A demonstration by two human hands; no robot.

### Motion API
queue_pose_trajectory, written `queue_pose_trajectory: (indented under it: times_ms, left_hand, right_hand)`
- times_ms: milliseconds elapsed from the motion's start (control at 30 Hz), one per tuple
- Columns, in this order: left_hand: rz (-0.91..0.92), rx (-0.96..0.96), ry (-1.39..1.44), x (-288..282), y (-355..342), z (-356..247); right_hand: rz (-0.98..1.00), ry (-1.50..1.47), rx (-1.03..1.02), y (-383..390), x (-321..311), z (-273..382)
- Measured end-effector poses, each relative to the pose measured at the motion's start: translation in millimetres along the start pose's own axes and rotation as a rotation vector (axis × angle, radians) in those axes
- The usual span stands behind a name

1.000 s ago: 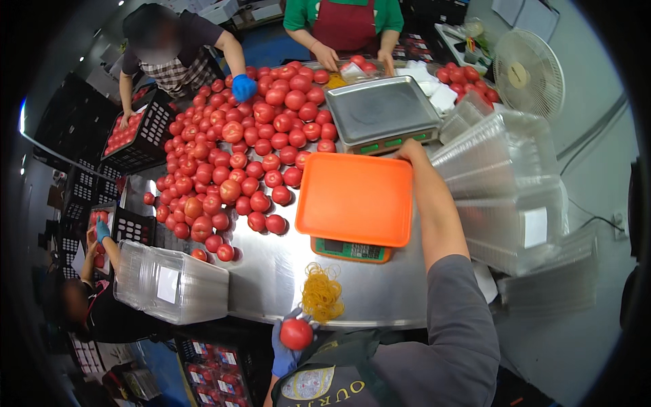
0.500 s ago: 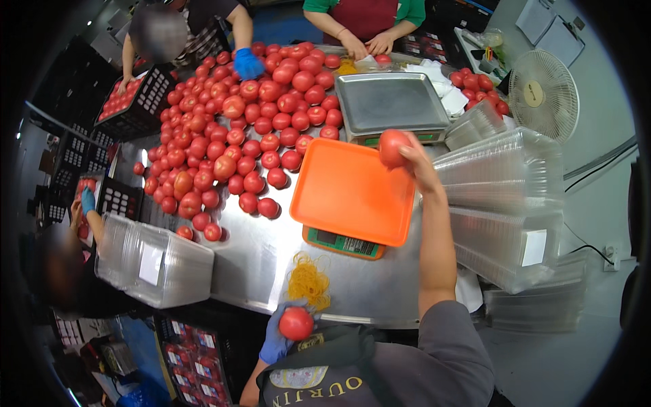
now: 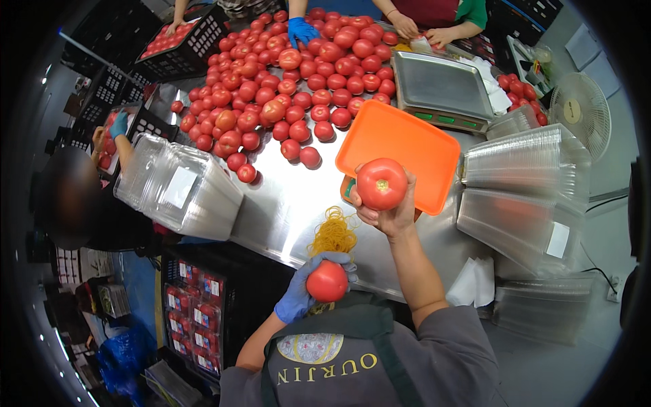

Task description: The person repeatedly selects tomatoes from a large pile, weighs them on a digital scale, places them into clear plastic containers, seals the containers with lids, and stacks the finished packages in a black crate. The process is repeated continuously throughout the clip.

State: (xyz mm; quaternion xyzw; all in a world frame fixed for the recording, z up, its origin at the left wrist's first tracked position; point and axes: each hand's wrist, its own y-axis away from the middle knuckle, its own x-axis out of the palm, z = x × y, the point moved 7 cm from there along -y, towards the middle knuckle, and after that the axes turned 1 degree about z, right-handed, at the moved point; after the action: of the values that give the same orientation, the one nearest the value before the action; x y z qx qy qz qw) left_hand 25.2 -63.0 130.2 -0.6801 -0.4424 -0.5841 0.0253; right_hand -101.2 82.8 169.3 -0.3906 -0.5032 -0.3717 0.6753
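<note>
the right hand [image 3: 390, 214], bare, sits just right of the frame's centre, its fingers closed under and around a large red tomato [image 3: 382, 183] held up with the stem scar facing the camera. this tomato hangs in front of the lower left edge of an orange tray [image 3: 413, 146] that rests on a small green scale on the steel surface [image 3: 285, 203]. the left hand [image 3: 302, 295], in a blue glove, is low in the centre of the frame, close to the person's apron, and wraps around a second, smaller tomato [image 3: 327, 281] from the left and behind. between the two hands, on the surface, lies a heap of yellow rubber bands [image 3: 332, 234].

a broad pile of loose tomatoes [image 3: 291, 74] covers the upper middle of the surface. a flat metal scale pan [image 3: 441, 87] stands in the upper right, just beyond the tray. stacks of clear plastic containers [image 3: 525, 197] fill the right side, and another stack [image 3: 180, 186] lies at the left edge of the surface. at the top, another worker's blue-gloved hand [image 3: 300, 30] rests on the pile, and a black crate [image 3: 180, 44] of tomatoes sits in the upper left.
</note>
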Motion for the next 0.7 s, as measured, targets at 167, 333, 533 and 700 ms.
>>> queue_pose_trajectory:
  times_ms: [167, 333, 533, 700]
  left_hand:
    - [0.044, 0.06, 0.029, -0.1, 7.4, -15.7]
    - [0.009, 0.165, -0.123, 5.8, 4.7, -50.6]
    - [-0.067, 0.229, -0.165, 1.7, -1.8, -64.8]
    - [-0.079, 0.234, -0.246, 6.6, -13.9, -59.4]
  right_hand:
    - [-0.121, 0.393, -0.016, 0.4, 13.0, -14.2]
    - [-0.081, 1.393, -0.094, 3.9, 44.8, -20.5]
    - [0.056, 1.82, -0.204, 7.3, 65.8, -31.2]
    - [-0.013, 1.798, -0.051, 12.4, 49.6, -25.0]
